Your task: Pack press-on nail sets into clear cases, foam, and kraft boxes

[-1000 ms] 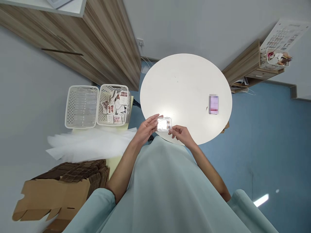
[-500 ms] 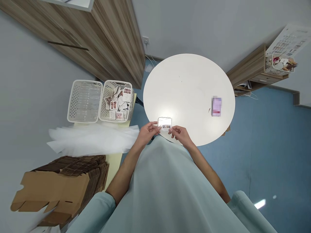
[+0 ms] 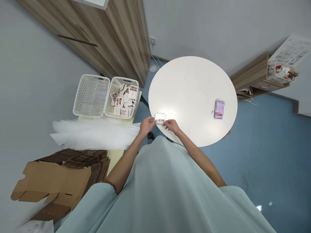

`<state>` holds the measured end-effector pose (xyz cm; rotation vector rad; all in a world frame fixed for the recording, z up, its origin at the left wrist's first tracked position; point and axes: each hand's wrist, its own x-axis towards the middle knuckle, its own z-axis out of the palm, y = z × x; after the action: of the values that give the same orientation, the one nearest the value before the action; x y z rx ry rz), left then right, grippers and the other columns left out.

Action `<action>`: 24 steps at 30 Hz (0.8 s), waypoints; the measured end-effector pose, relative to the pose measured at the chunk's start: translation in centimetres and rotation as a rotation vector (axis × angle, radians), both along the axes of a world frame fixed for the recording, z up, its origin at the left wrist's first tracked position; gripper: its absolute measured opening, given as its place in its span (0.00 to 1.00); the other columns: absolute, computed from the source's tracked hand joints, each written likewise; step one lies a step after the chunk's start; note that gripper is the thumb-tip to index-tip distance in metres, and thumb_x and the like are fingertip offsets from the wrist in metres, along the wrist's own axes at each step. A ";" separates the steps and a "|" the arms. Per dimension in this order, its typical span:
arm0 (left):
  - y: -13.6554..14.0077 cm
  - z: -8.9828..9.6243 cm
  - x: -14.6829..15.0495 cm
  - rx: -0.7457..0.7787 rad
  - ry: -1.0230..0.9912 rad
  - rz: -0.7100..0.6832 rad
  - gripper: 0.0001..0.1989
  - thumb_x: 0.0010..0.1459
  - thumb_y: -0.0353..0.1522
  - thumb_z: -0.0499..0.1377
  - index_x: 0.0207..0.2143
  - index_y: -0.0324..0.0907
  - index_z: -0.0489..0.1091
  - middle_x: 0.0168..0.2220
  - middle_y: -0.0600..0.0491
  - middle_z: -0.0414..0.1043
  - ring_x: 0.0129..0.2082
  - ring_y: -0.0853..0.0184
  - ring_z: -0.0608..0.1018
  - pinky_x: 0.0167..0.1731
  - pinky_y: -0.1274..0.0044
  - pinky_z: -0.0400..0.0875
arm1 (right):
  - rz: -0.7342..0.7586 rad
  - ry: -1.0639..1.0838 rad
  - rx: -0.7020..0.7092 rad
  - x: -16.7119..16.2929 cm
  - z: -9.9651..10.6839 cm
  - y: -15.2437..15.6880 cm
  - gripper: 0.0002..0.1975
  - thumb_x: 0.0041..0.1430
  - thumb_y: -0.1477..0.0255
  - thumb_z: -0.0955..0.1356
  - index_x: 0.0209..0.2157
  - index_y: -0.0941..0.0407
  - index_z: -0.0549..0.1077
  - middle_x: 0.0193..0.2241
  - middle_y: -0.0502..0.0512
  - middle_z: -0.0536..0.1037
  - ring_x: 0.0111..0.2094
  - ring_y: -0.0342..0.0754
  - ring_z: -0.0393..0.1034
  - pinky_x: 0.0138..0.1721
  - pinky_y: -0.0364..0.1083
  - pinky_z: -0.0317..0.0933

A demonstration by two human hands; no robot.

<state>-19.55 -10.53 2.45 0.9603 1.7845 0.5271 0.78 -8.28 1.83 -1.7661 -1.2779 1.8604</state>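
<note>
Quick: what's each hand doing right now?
Left hand: holding the clear case at its left edge.
Right hand: holding the same case near its lower right corner.

Clear case: transp. plastic, smooth, v. glossy, catching glare. Tabletop: smooth wht. laminate look, semi-gloss w/ soft reflections. LH basket & RH basket: perforated wht. plastic, satin. Stacked packs in LH one: clear plastic, shiny. Cards in RH: paper/card look. Sheets: translucent wht., thin, matt; exact mat'l unclear. Flattened cartons: brn. corrugated cardboard, matt. Garment: soft matt cloth. Cabinet: woodgrain, low sheen. Floor: smooth, approx. semi-gloss.
</note>
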 end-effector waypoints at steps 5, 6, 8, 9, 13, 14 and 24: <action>0.8 -2.2 -0.3 -0.019 0.111 -0.079 0.17 0.59 0.35 0.66 0.50 0.41 0.80 0.44 0.46 0.85 0.41 0.55 0.83 0.47 0.69 0.73 | 0.022 -0.138 -0.020 -1.4 -2.1 0.3 0.12 0.68 0.71 0.70 0.30 0.58 0.79 0.37 0.57 0.87 0.26 0.40 0.75 0.30 0.40 0.66; 0.8 -2.5 -0.2 -0.018 0.123 -0.085 0.17 0.59 0.33 0.65 0.51 0.41 0.80 0.45 0.46 0.85 0.43 0.55 0.83 0.47 0.69 0.73 | 0.020 -0.155 -0.019 -1.6 -2.3 0.2 0.12 0.68 0.70 0.70 0.29 0.58 0.79 0.37 0.57 0.87 0.26 0.41 0.75 0.31 0.41 0.66; 0.9 -2.9 -0.1 -0.013 0.149 -0.088 0.17 0.58 0.32 0.65 0.50 0.41 0.80 0.47 0.45 0.84 0.47 0.54 0.83 0.49 0.69 0.73 | 0.019 -0.195 -0.015 -1.9 -2.5 0.0 0.13 0.68 0.69 0.70 0.28 0.58 0.79 0.35 0.56 0.87 0.26 0.41 0.76 0.33 0.41 0.67; 0.9 -3.0 0.0 -0.008 0.158 -0.087 0.16 0.58 0.32 0.66 0.50 0.41 0.80 0.48 0.44 0.84 0.48 0.53 0.82 0.50 0.68 0.73 | 0.020 -0.217 -0.013 -2.1 -2.5 0.0 0.14 0.69 0.68 0.70 0.28 0.58 0.79 0.35 0.55 0.87 0.26 0.42 0.77 0.34 0.41 0.67; 0.8 -2.8 -0.3 0.016 0.163 -0.121 0.15 0.61 0.31 0.64 0.50 0.40 0.80 0.48 0.43 0.84 0.51 0.50 0.82 0.52 0.66 0.72 | 0.040 -0.326 0.004 -2.2 -2.1 0.0 0.17 0.69 0.64 0.70 0.26 0.56 0.77 0.31 0.55 0.85 0.29 0.45 0.78 0.38 0.43 0.67; 0.6 -2.6 -0.5 0.025 0.161 -0.131 0.15 0.62 0.31 0.63 0.51 0.40 0.80 0.48 0.43 0.84 0.51 0.50 0.81 0.52 0.65 0.72 | 0.052 -0.363 0.021 -2.2 -1.8 0.0 0.17 0.68 0.63 0.71 0.26 0.56 0.77 0.30 0.55 0.85 0.31 0.47 0.79 0.39 0.44 0.67; -9.0 -0.3 -9.3 0.123 0.311 0.181 0.15 0.68 0.38 0.60 0.54 0.45 0.75 0.53 0.46 0.79 0.47 0.56 0.82 0.52 0.66 0.75 | 0.275 -0.368 0.396 -5.4 3.6 -1.6 0.15 0.68 0.56 0.68 0.40 0.52 0.78 0.38 0.52 0.85 0.34 0.49 0.79 0.38 0.45 0.68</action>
<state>-28.81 -19.56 2.11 1.0129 2.1531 0.6342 -4.59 -9.87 5.42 -1.8284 -1.9545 1.3002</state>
